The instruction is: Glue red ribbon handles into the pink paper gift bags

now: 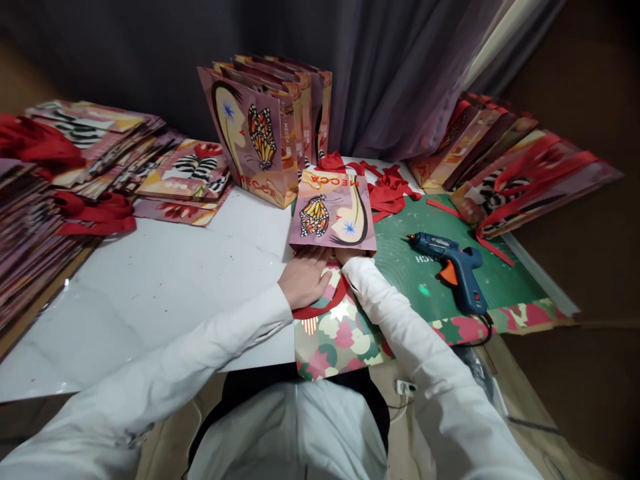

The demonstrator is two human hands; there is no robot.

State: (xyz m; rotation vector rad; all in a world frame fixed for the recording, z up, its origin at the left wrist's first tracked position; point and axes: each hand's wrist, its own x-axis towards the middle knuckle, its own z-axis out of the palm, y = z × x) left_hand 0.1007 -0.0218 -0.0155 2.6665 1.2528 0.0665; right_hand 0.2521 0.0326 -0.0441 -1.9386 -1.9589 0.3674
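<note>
A paper gift bag (334, 210) with a butterfly print and the word MECCA lies flat, its mouth facing me. My left hand (306, 277) rests at that mouth, palm down with fingers stretched out flat, the tips by the bag's near edge. My right hand (346, 255) reaches into the opening; its fingers are hidden inside the bag. A red ribbon (323, 310) curves out beside my left hand, over camouflage-patterned paper (345, 340). To the right, a blue glue gun (453, 263) with an orange trigger lies on the green mat (400, 267).
Several finished-looking bags (263, 133) stand upright behind. More bags with red ribbons (530, 180) lean at the right. Flat bags (183, 170) are stacked on the left of the white table (200, 267). Loose red ribbon (390, 190) lies beyond the mat. A dark curtain (390, 73) hangs behind.
</note>
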